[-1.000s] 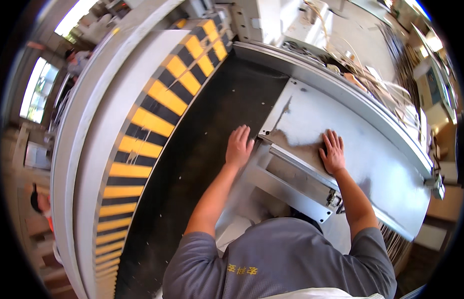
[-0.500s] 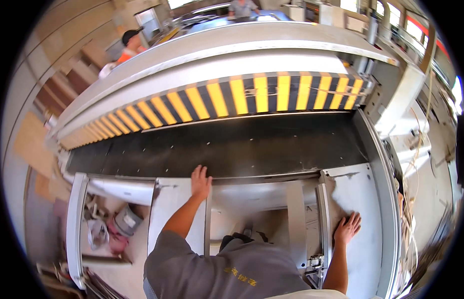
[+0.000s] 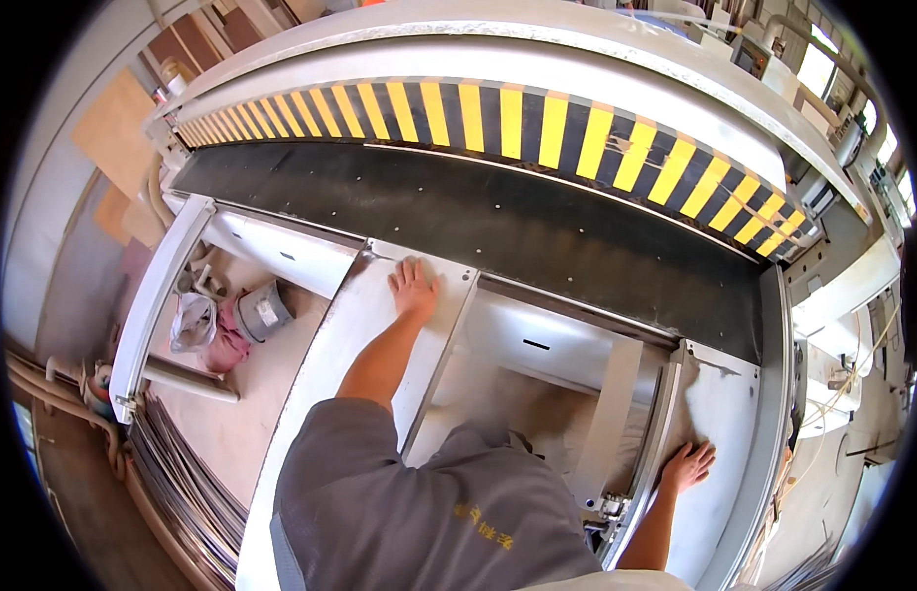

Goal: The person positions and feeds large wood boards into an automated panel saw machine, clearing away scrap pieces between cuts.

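Workshop floor (image 3: 271,394) shows at left, with a grey bucket (image 3: 264,310) on it. Left hand (image 3: 414,286) rests palm-down on the left panel (image 3: 348,340), right hand (image 3: 688,465) on the right panel (image 3: 726,409) (fingers loose, nothing gripped). Both panels sit right before the black bed (image 3: 449,207). Progress-wise: hands placed, nothing picked up, so I'd say any lifting's undone.

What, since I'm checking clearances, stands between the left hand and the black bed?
Nothing visible: the left hand appears to rest on the white panel, near the panel's far edge, and the black bed begins just past that edge. The striped beam is beyond the bed.
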`<state>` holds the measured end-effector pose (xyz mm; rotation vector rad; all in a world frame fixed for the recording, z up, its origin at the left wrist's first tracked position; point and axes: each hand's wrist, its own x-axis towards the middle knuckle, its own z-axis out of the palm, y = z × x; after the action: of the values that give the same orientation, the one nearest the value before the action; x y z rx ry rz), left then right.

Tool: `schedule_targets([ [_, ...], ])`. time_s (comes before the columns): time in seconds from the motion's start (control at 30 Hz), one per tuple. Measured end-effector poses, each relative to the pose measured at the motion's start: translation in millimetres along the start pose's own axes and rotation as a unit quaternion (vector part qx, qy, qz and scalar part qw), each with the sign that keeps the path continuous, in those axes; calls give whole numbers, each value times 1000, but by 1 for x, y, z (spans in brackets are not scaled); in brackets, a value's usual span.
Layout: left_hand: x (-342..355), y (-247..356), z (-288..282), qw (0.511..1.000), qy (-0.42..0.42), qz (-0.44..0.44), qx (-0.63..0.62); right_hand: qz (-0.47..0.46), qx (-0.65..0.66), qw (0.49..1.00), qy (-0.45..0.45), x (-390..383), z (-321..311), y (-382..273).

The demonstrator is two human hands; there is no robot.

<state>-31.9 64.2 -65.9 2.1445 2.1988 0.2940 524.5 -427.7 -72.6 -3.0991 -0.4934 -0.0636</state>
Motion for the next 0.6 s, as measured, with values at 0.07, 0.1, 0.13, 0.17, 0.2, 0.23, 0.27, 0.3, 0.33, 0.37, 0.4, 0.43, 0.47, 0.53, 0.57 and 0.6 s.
schedule_targets([
  [0.07, 6, 6, 3, 1000, -11, -18, 15, 0, 10, 1000, -3, -2, 2, 0],
  [0.1, 10, 11, 5, 999, -16, -38, 13, -1, 10, 1000, -3, -2, 3, 0],
  [0.13, 13, 14, 6, 998, -20, -59, 12, -5, 6, 1000, -2, -1, 4, 0],
  [0.17, 17, 16, 10, 998, -20, -58, 13, -7, 3, 1000, 0, 0, 6, -1],
  [0.2, 24, 30, 7, 998, -5, -61, 8, 6, 15, 1000, 5, 2, 6, 5],
  [0.23, 29, 41, 3, 998, 11, -63, 4, 13, 17, 1000, 12, 3, 6, 12],
  [0.27, 31, 43, 2, 998, 14, -54, 4, 16, 11, 1000, 14, 3, 6, 11],
  [0.3, 28, 40, 6, 998, 24, -53, -8, 20, 7, 1000, 4, 3, 6, 10],
  [0.33, 25, 38, 8, 998, 34, -51, -21, 27, 11, 1000, 3, 1, 5, 8],
  [0.37, 25, 32, 10, 998, 40, -54, -20, 17, 20, 1000, 9, 1, 4, 4],
  [0.4, 25, 31, 10, 998, 43, -47, -20, 8, 28, 999, 15, 1, 4, 2],
  [0.43, 25, 29, 10, 998, 40, -54, -16, 16, 36, 999, 14, 2, 4, -1],
  [0.47, 23, 30, 9, 997, 36, -60, -14, 23, 38, 999, 15, 1, 5, 0],
  [0.53, 22, 34, 9, 998, 44, -51, -20, 17, 38, 999, 20, 2, 8, 3],
  [0.57, 20, 36, 7, 998, 37, -54, -20, 23, 40, 999, 21, 1, 7, 3],
  [0.6, 20, 38, 5, 998, 30, -57, -19, 24, 37, 999, 17, -1, 4, 4],
])
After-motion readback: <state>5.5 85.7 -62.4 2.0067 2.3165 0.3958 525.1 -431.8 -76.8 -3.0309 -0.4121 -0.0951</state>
